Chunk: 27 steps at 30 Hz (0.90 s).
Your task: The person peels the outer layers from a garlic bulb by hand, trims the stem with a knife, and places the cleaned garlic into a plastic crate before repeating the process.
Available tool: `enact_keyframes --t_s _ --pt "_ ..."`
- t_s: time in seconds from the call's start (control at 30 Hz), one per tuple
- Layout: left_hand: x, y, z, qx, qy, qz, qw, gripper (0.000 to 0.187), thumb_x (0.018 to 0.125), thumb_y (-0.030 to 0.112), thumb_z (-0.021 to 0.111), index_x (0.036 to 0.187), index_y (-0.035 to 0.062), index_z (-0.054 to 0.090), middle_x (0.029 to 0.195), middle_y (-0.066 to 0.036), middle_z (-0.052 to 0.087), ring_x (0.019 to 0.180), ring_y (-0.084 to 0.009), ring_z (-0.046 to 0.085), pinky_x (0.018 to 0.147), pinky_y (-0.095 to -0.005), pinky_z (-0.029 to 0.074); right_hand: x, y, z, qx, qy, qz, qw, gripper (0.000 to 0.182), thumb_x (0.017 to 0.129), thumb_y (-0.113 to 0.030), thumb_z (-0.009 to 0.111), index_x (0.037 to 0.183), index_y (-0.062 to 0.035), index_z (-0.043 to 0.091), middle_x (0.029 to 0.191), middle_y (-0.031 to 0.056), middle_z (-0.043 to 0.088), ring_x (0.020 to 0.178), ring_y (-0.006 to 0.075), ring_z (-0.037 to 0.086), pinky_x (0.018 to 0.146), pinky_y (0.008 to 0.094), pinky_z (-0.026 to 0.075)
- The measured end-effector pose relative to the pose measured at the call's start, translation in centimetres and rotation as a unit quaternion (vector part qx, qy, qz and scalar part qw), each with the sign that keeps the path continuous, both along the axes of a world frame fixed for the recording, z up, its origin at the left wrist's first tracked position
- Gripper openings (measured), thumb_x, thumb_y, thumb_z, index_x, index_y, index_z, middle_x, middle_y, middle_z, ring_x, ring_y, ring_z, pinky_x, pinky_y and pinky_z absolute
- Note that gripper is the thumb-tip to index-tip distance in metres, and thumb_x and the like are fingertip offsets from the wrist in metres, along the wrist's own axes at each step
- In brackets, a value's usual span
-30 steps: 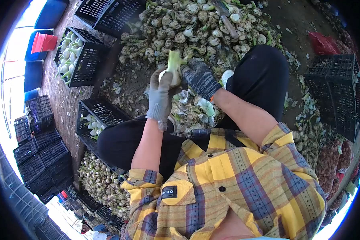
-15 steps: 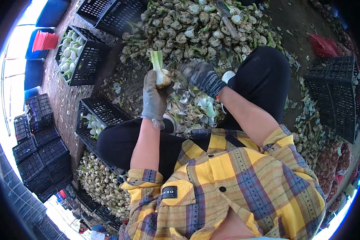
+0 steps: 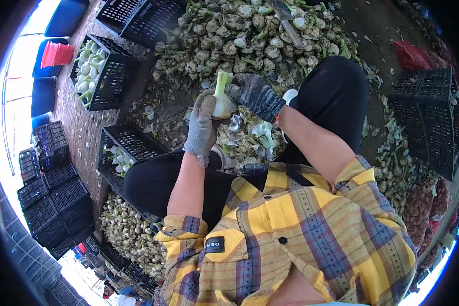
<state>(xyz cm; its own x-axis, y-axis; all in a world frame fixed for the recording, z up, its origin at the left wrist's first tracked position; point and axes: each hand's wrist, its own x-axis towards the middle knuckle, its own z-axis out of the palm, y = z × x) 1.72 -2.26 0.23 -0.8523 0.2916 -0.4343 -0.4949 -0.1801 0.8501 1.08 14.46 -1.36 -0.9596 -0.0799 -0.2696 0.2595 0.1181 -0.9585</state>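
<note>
My left hand [image 3: 202, 120], in a grey work glove, is closed around a garlic bulb [image 3: 223, 105] with a thick, cut green-white stalk pointing up. Against the upper right side of this bulb is my right hand [image 3: 257, 97], in a dark striped glove, its fingers curled in. What those fingers pinch is hidden. Below both hands lie loose papery peelings [image 3: 242, 140] between my legs. In front of me is a large heap of untrimmed garlic bulbs [image 3: 234, 38], with a long-handled tool [image 3: 290, 33] lying on it.
A black crate [image 3: 109, 76] of cleaned bulbs stands at the left; another crate [image 3: 137, 143] with several bulbs is beside my left knee. Stacked black crates [image 3: 426, 117] stand at the right. More garlic [image 3: 130, 229] lies behind at the left. A red bucket [image 3: 57, 54] is far left.
My left hand has moved slightly right and turned the bulb so its stalk leans right. My right hand, blurred and apart before, now touches the bulb.
</note>
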Motion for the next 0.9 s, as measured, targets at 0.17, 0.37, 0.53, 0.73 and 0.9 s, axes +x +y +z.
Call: enact_keyframes --t_s 0.17,0.37,0.53,0.73,0.9 --pt "0.1 1.0 0.3 0.04 -0.016 0.026 0.999 0.041 0.089 0.04 0.052 0.115 0.0091 0.049 0.097 -0.005 0.059 0.079 -0.0154 0.058 0.06 -0.0302 0.047 -0.1 -0.9 -1.7 -0.011 0.008 -0.109 0.994 0.031 0.081 -0.023 0.057 0.098 0.0018 0.062 0.089 0.0206 0.064 0.081 0.0295 0.062 0.074 0.036 0.048" --pt "0.4 1.1 0.0 -0.077 0.033 0.074 0.994 0.04 0.09 0.034 0.053 0.121 0.0092 0.047 0.103 -0.004 0.058 0.084 -0.0153 0.058 0.071 -0.0307 0.05 0.3 -1.0 -0.6 0.155 0.022 -0.108 0.982 0.029 0.081 -0.02 0.055 0.098 0.0025 0.061 0.09 0.0226 0.062 0.087 0.0356 0.059 0.078 0.0395 0.046" --pt "0.5 1.4 -1.8 -0.156 0.144 0.084 0.974 0.039 0.089 0.033 0.054 0.119 0.0084 0.049 0.099 -0.004 0.058 0.08 -0.013 0.058 0.066 -0.0278 0.05 1.1 -1.7 0.6 0.083 0.073 -0.124 0.986 0.027 0.083 -0.018 0.054 0.1 0.002 0.059 0.094 0.022 0.062 0.09 0.0343 0.059 0.08 0.0388 0.045" --pt "-1.4 0.8 -0.7 -0.043 -0.049 0.195 0.979 0.031 0.086 0.033 0.057 0.107 0.0102 0.052 0.09 -0.003 0.06 0.076 -0.0139 0.06 0.058 -0.0257 0.047 1.2 -2.1 0.0 -0.34 -0.045 -0.203 0.917 0.023 0.09 -0.018 0.046 0.101 -0.0009 0.057 0.09 0.0089 0.062 0.082 0.0173 0.058 0.072 0.0297 0.046" --pt "-2.9 -0.8 -0.5 0.052 -0.064 0.22 0.972 0.026 0.087 0.033 0.052 0.104 0.0138 0.054 0.093 -0.003 0.062 0.083 -0.0151 0.06 0.06 -0.0272 0.045 0.2 0.9 -3.9 0.07 0.143 -0.063 0.985 0.02 0.085 -0.017 0.055 0.097 -0.0013 0.056 0.088 0.0105 0.062 0.079 0.019 0.062 0.062 0.0337 0.052"
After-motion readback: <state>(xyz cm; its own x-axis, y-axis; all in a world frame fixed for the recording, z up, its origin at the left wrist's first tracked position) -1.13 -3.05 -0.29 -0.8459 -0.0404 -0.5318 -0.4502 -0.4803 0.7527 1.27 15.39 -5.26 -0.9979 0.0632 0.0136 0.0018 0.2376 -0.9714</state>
